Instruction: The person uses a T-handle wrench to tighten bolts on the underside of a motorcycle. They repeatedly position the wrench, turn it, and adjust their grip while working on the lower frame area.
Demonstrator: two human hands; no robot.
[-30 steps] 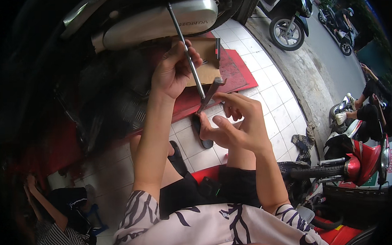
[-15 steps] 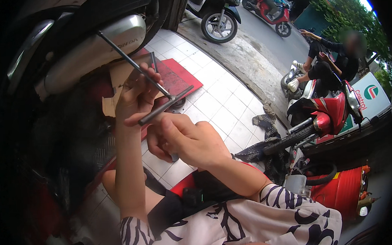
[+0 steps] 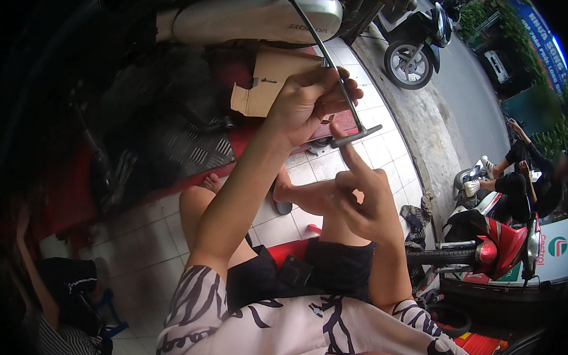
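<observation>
T-handle wrench (image 3: 336, 72) now clamped in left hand (image 3: 306, 105) fingers, swung steeper since a moment ago; crossbar below touched by right hand (image 3: 362, 199) forefinger, other fingers loosely curled.

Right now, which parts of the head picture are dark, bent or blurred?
Head view: the rim is black and the left side lies in deep shadow; the pavement kerb bends from fisheye distortion; the left hand and the T-handle wrench are sharp; the silver exhaust muffler shows mild glare.
</observation>
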